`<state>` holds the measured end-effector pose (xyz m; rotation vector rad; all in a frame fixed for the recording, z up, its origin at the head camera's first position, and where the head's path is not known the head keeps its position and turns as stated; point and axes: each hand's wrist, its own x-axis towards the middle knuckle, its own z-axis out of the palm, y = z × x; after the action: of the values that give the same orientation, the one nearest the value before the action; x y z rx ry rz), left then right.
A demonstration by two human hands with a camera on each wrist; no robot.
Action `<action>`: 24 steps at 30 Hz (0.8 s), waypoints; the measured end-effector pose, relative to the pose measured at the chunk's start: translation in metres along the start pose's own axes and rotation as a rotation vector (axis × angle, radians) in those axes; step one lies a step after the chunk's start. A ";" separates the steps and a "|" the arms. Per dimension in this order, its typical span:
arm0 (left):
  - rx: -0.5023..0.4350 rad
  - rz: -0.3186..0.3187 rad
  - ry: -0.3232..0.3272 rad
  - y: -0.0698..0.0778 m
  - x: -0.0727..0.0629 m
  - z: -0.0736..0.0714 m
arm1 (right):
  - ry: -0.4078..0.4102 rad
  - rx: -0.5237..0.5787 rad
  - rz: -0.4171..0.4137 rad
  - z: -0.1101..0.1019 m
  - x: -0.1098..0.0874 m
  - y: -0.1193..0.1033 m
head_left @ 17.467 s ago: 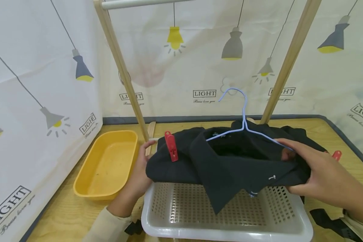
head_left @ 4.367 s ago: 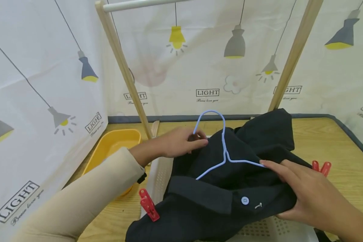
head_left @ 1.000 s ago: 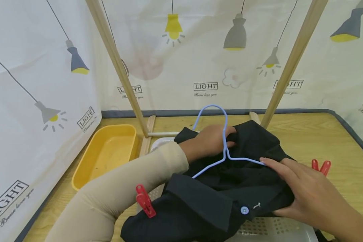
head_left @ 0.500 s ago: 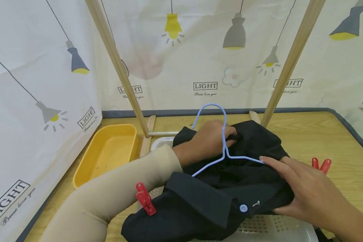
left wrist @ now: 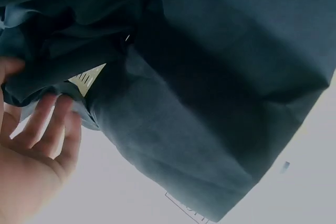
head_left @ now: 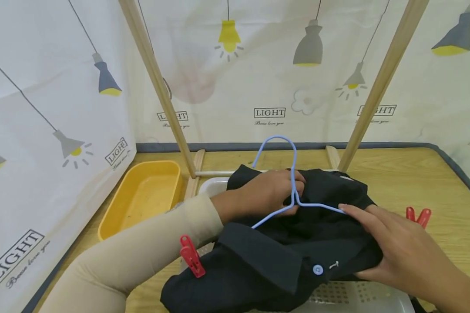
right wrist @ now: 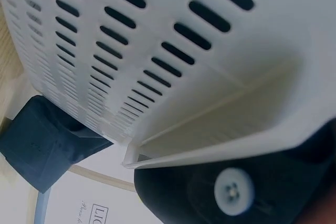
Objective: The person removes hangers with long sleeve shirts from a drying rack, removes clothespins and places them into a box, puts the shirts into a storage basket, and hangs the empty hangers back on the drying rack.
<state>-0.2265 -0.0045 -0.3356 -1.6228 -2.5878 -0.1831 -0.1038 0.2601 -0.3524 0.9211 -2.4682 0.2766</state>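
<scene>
A black collared shirt [head_left: 266,261] with a blue button [head_left: 317,270] lies bunched over a white perforated basket [head_left: 346,293]. Out of its neck opening rises a blue wire hanger [head_left: 293,174], hook upward. My left hand [head_left: 268,191] reaches behind the hanger's neck and holds a fold of the shirt's cloth; in the left wrist view, that cloth lies between the thumb and fingers [left wrist: 55,129]. At the right shoulder my right hand [head_left: 395,248] grips the shirt, one fingertip on the hanger's arm. Red clothespins stand at the left shoulder [head_left: 192,256] and right shoulder [head_left: 418,216].
A yellow tray [head_left: 141,195] stands to the left on the wooden table [head_left: 415,174]. Behind the basket is a rack with wooden posts [head_left: 160,91] and a low white crossbar [head_left: 215,173]. Printed cloth walls [head_left: 219,126] enclose the back and sides.
My left hand moved from the left shoulder, past the hook, to cloth behind the hanger's neck. Over the last half second the raised cloth there sinks lower. The right hand keeps its grip.
</scene>
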 end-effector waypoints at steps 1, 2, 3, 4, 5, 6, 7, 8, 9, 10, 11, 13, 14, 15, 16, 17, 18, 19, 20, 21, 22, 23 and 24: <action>-0.004 -0.003 -0.029 0.001 0.000 0.001 | 0.000 0.000 0.000 0.000 0.000 0.000; -0.011 -0.008 -0.055 0.001 -0.001 0.001 | -0.002 0.000 0.001 0.000 0.000 0.000; -0.018 -0.012 -0.081 0.002 -0.001 0.002 | -0.001 -0.002 0.000 0.000 0.000 0.000; -0.022 -0.012 -0.107 0.002 -0.002 0.003 | 0.001 -0.003 -0.003 0.001 0.000 0.000; -0.034 -0.008 -0.130 0.003 -0.002 0.004 | -0.002 -0.004 -0.002 0.001 0.000 0.001; -0.046 -0.002 -0.148 0.004 -0.003 0.004 | -0.003 -0.004 -0.001 0.001 0.000 0.001; -0.058 0.004 -0.164 0.005 -0.003 0.005 | -0.003 -0.004 -0.001 0.001 0.000 0.001; -0.063 0.008 -0.180 0.006 -0.004 0.006 | -0.001 -0.004 -0.002 0.001 0.000 0.001; -0.062 0.014 -0.196 0.008 -0.004 0.007 | -0.001 -0.005 -0.003 0.001 0.000 0.001; -0.055 0.022 -0.209 0.009 -0.004 0.008 | -0.003 -0.006 -0.003 0.001 0.000 0.001; -0.051 0.024 -0.222 0.010 -0.004 0.010 | -0.007 -0.006 -0.001 0.001 -0.001 0.001; -0.036 0.017 -0.266 0.013 -0.002 0.012 | -0.008 -0.006 -0.001 0.001 -0.001 0.002; -0.026 0.009 -0.293 0.014 -0.001 0.013 | -0.011 -0.006 0.000 0.001 -0.001 0.002; -0.027 -0.004 -0.325 0.015 0.000 0.014 | -0.013 -0.006 0.002 0.002 -0.001 0.002; -0.030 -0.017 -0.355 0.015 0.002 0.015 | -0.017 -0.004 0.005 0.002 -0.002 0.002; -0.034 -0.031 -0.383 0.016 0.003 0.016 | -0.020 -0.004 0.007 0.002 -0.002 0.002; -0.035 -0.042 -0.406 0.016 0.005 0.017 | -0.021 -0.003 0.007 0.002 -0.002 0.002; -0.038 -0.050 -0.423 0.016 0.006 0.019 | -0.021 -0.002 0.006 0.002 -0.002 0.002; -0.043 -0.056 -0.434 0.016 0.007 0.020 | -0.021 -0.001 0.006 0.002 -0.002 0.002; -0.054 -0.065 -0.441 0.016 0.007 0.021 | -0.019 -0.002 0.005 0.002 -0.002 0.002; -0.057 -0.073 -0.445 0.016 0.007 0.023 | -0.017 -0.002 0.002 0.002 -0.002 0.002; -0.065 -0.078 -0.445 0.016 0.007 0.024 | -0.014 -0.002 0.000 0.002 -0.002 0.002; -0.076 -0.083 -0.444 0.016 0.007 0.026 | -0.011 0.000 -0.002 0.002 -0.002 0.002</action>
<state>-0.2148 0.0122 -0.3590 -1.7515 -3.0060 0.0884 -0.1050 0.2616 -0.3553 0.9271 -2.4778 0.2715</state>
